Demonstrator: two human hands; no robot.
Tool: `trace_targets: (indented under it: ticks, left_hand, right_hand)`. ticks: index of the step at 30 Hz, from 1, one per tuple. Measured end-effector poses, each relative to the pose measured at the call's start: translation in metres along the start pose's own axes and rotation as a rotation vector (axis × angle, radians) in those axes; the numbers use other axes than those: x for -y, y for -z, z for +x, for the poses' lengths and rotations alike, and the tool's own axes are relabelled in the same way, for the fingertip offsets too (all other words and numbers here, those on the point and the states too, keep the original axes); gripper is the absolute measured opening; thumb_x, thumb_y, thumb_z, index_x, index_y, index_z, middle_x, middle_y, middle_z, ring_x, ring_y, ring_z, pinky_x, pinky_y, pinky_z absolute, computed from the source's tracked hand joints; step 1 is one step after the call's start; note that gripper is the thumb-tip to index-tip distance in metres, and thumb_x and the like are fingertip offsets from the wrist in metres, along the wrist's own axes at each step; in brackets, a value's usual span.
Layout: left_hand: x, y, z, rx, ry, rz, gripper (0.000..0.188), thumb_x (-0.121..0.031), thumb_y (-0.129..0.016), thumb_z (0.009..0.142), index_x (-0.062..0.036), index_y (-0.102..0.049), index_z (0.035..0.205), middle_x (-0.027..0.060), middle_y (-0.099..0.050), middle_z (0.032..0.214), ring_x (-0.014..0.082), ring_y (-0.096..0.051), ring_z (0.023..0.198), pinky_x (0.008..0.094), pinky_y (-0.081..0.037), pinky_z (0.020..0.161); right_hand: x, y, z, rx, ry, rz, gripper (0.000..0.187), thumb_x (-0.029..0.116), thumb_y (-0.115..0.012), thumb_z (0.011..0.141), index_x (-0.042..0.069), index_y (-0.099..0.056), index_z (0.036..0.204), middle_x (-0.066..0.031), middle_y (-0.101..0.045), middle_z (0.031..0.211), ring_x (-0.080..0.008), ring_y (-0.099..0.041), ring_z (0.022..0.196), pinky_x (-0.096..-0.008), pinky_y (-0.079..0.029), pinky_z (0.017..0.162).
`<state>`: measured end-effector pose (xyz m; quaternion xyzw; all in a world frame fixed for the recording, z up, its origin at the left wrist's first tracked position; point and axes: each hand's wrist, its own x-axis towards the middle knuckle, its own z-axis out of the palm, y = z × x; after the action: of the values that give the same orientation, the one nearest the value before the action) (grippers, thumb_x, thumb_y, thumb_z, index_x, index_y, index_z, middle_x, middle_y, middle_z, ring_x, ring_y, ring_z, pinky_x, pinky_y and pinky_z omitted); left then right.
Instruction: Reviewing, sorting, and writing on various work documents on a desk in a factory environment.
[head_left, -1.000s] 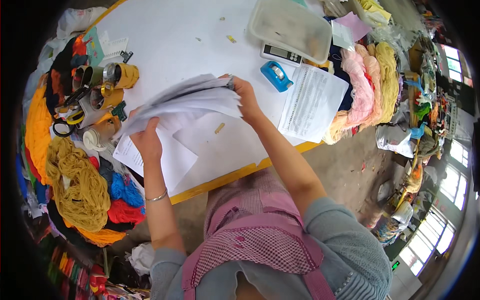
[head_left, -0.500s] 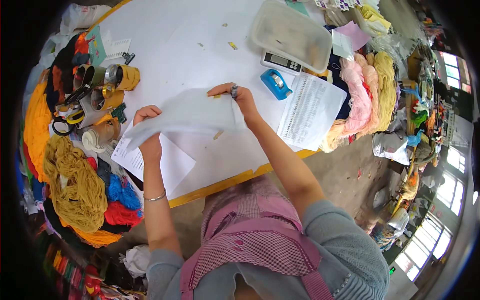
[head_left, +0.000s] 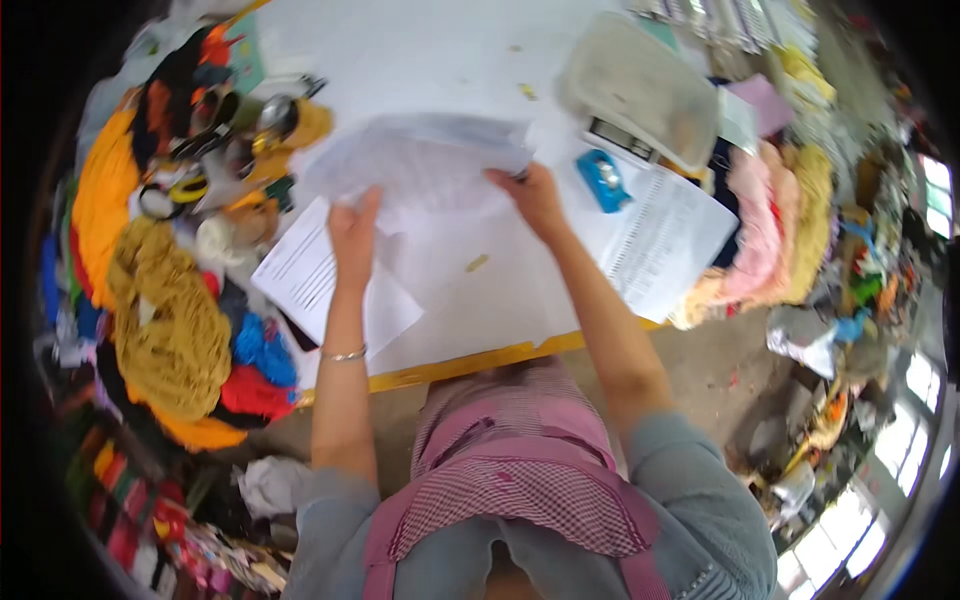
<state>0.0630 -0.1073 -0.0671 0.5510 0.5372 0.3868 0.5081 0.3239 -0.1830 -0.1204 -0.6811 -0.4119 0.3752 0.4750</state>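
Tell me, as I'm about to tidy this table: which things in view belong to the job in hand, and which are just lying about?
Part of the job:
thin white paper sheets, held by the left hand and right hand
perhaps the white printed rectangular sheet nearby

Apparently lying about:
blue plastic tape dispenser
translucent rectangular plastic tub
heaped mustard-coloured yarn
pale pink yarn

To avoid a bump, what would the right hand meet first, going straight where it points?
The right hand would probably meet the thin, curling white paper sheets it holds; blur leaves depth unclear.
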Motion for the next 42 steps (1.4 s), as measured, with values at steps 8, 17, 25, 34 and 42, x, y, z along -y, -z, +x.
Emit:
trace_targets:
  ticks: [8,17,25,34,42]
  left_hand:
    - [0.022,-0.023,0.039,-0.018,0.207,-0.19,0.043,-0.016,-0.058,0.098,0.0024,-0.044,0.134,0.0126,-0.062,0.118,0.0166,-0.059,0.106,0.0284,-0.047,0.092]
    - [0.111,-0.024,-0.009,-0.136,-0.051,0.319,0.04,-0.003,-0.062,0.088,0.0016,-0.056,0.128,0.0161,-0.057,0.111,0.0275,-0.057,0.1,0.0345,-0.048,0.087]
    - [0.099,-0.038,-0.002,-0.057,0.004,0.376,0.042,-0.007,-0.066,0.087,0.0026,-0.056,0.126,0.0164,-0.052,0.119,0.0254,-0.054,0.101,0.0322,-0.048,0.085]
    - [0.093,-0.039,0.006,-0.102,0.012,0.612,0.049,-0.008,-0.077,0.077,-0.0026,-0.06,0.122,0.0095,-0.053,0.091,0.0212,-0.054,0.083,0.0321,-0.048,0.075]
    - [0.09,-0.057,-0.016,-0.173,0.087,0.703,0.056,-0.005,-0.075,0.074,-0.0019,-0.054,0.125,0.0198,-0.051,0.114,0.0392,-0.046,0.114,0.0447,-0.042,0.097]
  right_hand:
    - [0.013,-0.002,0.049,0.028,-0.321,-0.139,0.043,0.023,-0.08,0.078,-0.002,-0.064,0.11,-0.0152,-0.071,0.093,-0.0238,-0.067,0.085,-0.0339,-0.052,0.077]
    - [-0.011,-0.013,0.017,-0.077,-0.204,-0.552,0.054,0.02,-0.081,0.074,0.006,-0.058,0.12,-0.014,-0.06,0.113,-0.0326,-0.061,0.102,-0.0393,-0.049,0.09]
    - [-0.014,-0.012,0.024,-0.088,-0.181,-0.588,0.055,0.017,-0.08,0.073,0.009,-0.057,0.122,-0.0128,-0.058,0.116,-0.0319,-0.061,0.102,-0.0397,-0.05,0.088]
    - [-0.015,-0.021,-0.004,-0.115,-0.216,-0.677,0.056,0.017,-0.086,0.068,0.007,-0.053,0.113,-0.0136,-0.058,0.109,-0.0345,-0.059,0.102,-0.0425,-0.05,0.083]
    - [-0.026,-0.022,-0.015,-0.159,-0.135,-0.699,0.053,0.018,-0.086,0.066,0.007,-0.056,0.108,-0.0144,-0.061,0.101,-0.037,-0.06,0.094,-0.0443,-0.049,0.079]
